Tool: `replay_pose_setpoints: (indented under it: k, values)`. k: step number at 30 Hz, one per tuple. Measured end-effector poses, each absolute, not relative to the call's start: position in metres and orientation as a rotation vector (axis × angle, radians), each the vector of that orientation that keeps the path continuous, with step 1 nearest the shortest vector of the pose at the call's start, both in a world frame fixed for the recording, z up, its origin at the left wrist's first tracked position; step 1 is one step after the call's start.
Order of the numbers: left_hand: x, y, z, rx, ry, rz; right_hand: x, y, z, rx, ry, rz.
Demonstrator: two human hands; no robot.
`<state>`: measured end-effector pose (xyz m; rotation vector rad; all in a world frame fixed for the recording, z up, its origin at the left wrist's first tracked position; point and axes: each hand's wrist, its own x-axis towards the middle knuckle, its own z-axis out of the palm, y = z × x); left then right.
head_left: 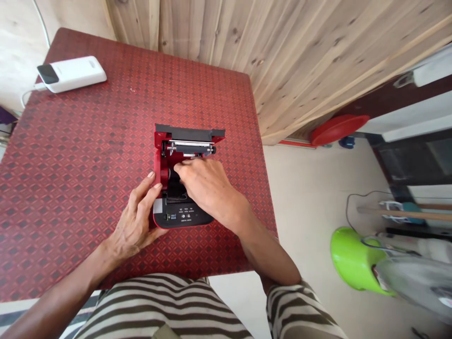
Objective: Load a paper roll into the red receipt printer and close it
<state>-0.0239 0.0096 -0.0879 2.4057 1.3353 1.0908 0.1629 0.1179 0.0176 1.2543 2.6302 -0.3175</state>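
Observation:
A small red and black printer [183, 214] sits near the front of the red patterned table [88, 155], its lid [189, 133] swung up to show a grey roller. My left hand [137, 221] rests flat against the printer's left side, fingers stretched out. My right hand [206, 186] lies over the open compartment, fingers curled down into it. What the fingertips touch inside is hidden.
A white power bank [72, 74] with a cable lies at the table's far left corner. A wooden plank wall [300, 56] stands behind. On the floor to the right are a green plastic container [353, 259], a red basin [337, 128] and cables.

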Motion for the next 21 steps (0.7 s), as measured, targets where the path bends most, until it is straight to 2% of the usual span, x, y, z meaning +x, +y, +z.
replay_pose_setpoints:
  k: [8, 14, 18, 21]
  values:
    - [-0.022, 0.012, -0.089, 2.410, 1.331, 1.103, 0.172, 0.114, 0.021, 1.280, 2.691, -0.448]
    - [-0.036, 0.010, -0.076, 2.201, 1.297, 1.039, 0.206, 0.092, 0.021, 1.125, 3.113, -0.746]
    - [-0.050, 0.038, -0.059, 1.916, 1.274, 1.123, 0.211, 0.082, 0.008, 1.053, 3.266, -0.829]
    - [-0.052, 0.074, -0.045, 1.945, 1.252, 1.210, 0.209, 0.080, -0.001, 1.095, 3.316, -0.933]
